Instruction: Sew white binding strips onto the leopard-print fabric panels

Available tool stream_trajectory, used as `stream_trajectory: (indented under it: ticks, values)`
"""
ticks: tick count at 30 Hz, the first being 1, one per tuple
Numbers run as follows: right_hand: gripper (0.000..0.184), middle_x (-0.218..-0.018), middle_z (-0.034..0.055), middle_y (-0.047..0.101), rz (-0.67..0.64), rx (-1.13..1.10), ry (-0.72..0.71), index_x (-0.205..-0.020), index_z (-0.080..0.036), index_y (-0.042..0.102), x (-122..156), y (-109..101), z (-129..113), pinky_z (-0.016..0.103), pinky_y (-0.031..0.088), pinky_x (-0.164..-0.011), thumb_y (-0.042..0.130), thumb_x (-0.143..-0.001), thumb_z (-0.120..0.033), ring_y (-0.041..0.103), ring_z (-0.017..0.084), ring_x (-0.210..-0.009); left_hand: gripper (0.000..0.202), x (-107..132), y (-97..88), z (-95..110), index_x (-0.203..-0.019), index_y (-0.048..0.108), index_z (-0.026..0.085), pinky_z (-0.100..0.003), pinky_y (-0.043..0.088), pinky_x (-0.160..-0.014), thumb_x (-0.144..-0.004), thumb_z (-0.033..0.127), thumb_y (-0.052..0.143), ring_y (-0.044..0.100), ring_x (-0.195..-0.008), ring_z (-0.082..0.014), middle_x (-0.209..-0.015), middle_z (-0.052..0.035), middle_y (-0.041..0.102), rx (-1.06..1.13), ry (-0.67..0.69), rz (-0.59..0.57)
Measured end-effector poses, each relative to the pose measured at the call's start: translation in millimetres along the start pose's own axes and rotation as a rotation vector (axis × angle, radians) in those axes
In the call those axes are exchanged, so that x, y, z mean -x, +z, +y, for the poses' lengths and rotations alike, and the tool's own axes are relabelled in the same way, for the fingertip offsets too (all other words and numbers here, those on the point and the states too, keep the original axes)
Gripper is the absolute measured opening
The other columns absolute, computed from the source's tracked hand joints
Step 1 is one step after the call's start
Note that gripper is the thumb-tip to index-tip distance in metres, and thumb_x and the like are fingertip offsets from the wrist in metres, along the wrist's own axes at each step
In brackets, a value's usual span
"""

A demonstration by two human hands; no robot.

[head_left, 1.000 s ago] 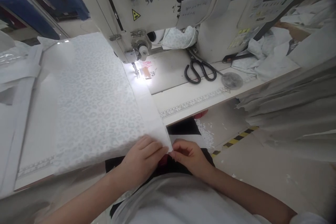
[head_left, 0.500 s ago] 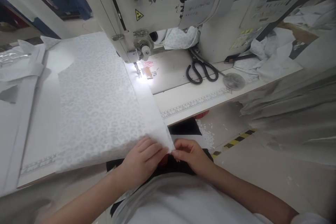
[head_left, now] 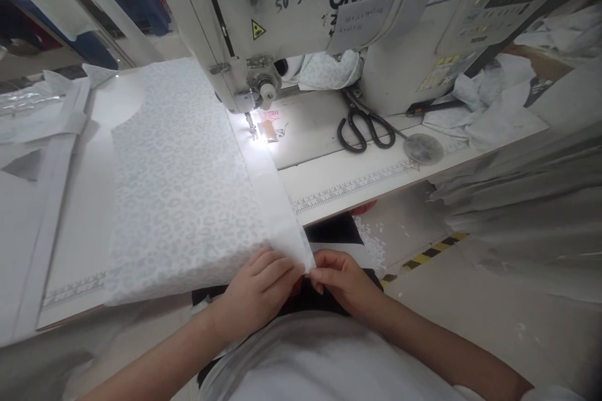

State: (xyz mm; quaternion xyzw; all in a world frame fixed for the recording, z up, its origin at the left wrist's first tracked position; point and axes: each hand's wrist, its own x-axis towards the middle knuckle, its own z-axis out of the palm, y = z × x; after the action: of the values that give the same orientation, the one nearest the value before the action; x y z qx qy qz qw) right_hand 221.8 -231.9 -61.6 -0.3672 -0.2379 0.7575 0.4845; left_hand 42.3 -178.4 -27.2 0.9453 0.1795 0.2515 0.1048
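A white leopard-patterned fabric panel (head_left: 183, 188) lies flat on the sewing table, its right edge running back to the needle (head_left: 253, 127) of the white sewing machine (head_left: 301, 19). My left hand (head_left: 256, 291) rests on the near right corner of the fabric with its fingers pressed on the cloth. My right hand (head_left: 343, 279) pinches the same corner from the right, at the table's front edge. The two hands almost touch.
Black scissors (head_left: 364, 128) and a round grey disc (head_left: 423, 148) lie on the table right of the needle. A ruler strip (head_left: 352, 187) runs along the table edge. White fabric is piled at right (head_left: 517, 188) and strips at left (head_left: 42, 119).
The hands keep the same hold on the fabric corner. The view has shifted slightly, so the table and machine appear a little further right.
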Motion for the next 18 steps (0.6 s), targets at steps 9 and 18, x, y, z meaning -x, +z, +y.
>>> stream_trajectory:
  ticks: [9,18]
  values:
    - [0.007,-0.079,0.001,0.054,0.041,0.659,-0.479,-0.085,-0.019,0.056,8.6,-5.7,-15.6,0.028,0.044,-0.064,0.058,-0.079,-0.017,0.052,0.014,-0.071,0.016,-5.3,-6.9,4.9,-0.099,0.055,0.013,-0.032,0.05,-0.071,-0.084,0.008,0.05,0.055,-0.076,-0.0161,-0.082,-0.0055,0.062,0.057,-0.051,0.03]
    - [0.01,-0.091,0.0062,0.065,-0.315,1.553,-1.143,-0.09,-0.012,0.06,-8.2,8.0,-51.4,0.031,0.046,-0.082,0.051,-0.086,-0.008,0.055,0.018,-0.092,0.012,-9.1,-23.5,4.0,-0.089,0.053,0.017,-0.03,0.049,-0.068,-0.082,0.008,0.052,0.054,-0.076,-0.015,-0.081,-0.0038,0.059,0.234,-0.212,-0.003]
